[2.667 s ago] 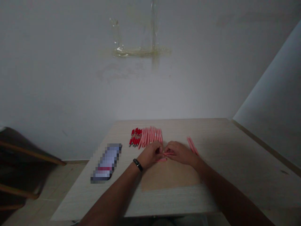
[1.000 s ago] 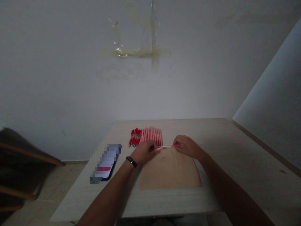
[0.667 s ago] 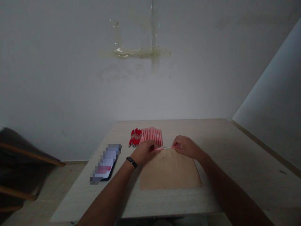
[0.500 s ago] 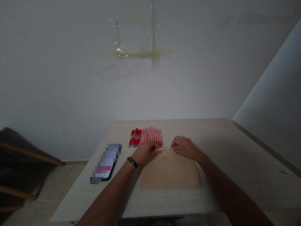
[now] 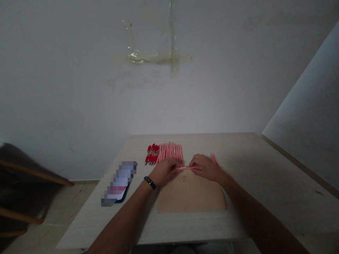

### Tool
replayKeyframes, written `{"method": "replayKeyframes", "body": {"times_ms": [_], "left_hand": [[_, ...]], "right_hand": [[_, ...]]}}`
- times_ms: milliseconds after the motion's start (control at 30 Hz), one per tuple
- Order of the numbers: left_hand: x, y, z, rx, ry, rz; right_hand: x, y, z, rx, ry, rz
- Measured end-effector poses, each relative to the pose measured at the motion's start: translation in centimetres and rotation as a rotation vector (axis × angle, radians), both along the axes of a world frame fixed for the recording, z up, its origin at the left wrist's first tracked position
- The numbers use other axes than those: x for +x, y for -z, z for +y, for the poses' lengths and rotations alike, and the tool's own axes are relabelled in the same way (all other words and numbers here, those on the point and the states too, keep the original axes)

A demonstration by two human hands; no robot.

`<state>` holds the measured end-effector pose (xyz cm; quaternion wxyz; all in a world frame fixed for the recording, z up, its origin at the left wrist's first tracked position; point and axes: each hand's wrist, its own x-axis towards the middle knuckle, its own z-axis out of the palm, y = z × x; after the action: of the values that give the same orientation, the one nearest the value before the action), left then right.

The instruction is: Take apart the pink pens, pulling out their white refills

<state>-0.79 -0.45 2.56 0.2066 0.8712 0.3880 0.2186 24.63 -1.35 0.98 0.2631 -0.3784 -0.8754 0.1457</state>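
Observation:
A slim pink pen (image 5: 186,168) lies level between my two hands, above the top edge of a brown paper sheet or envelope (image 5: 193,197). The pen's left end is pinched in the closed fingers of my left hand (image 5: 166,170), which wears a black wristband. Closed on its right part is my right hand (image 5: 208,167). Just beyond my left hand, a row of several pink pens (image 5: 171,151) lies side by side. To their left are several red pens (image 5: 152,155) with dark tips. More pink pens (image 5: 214,158) show partly behind my right hand.
A phone (image 5: 120,183), its screen blurred out, lies on the left of the pale wooden table (image 5: 233,144). The table's far edge meets a grey wall (image 5: 225,88) with old clear tape on it. Dark furniture with wooden bars (image 5: 34,173) stands at the left.
My right hand has shifted slightly left along the pink pen, towards my left hand. More of the pink pens behind it now show. The left hand has barely moved.

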Motion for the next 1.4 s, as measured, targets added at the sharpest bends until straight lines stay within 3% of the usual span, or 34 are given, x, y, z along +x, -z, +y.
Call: {"method": "replayKeyframes", "body": {"times_ms": [533, 933, 1267, 1400], "left_hand": [[-0.15, 0.15, 0.07, -0.004, 0.019, -0.017], [-0.33, 0.27, 0.28, 0.033, 0.020, -0.038], [-0.41, 0.50, 0.42, 0.034, 0.000, -0.029], [-0.46, 0.70, 0.49, 0.025, 0.006, -0.032]], "right_hand": [[-0.39, -0.17, -0.60, -0.079, 0.058, 0.061], [0.27, 0.43, -0.07, -0.067, 0.107, -0.070], [0.48, 0.08, 0.08, -0.041, -0.008, -0.074], [0.57, 0.22, 0.03, -0.068, 0.054, -0.068]]}}
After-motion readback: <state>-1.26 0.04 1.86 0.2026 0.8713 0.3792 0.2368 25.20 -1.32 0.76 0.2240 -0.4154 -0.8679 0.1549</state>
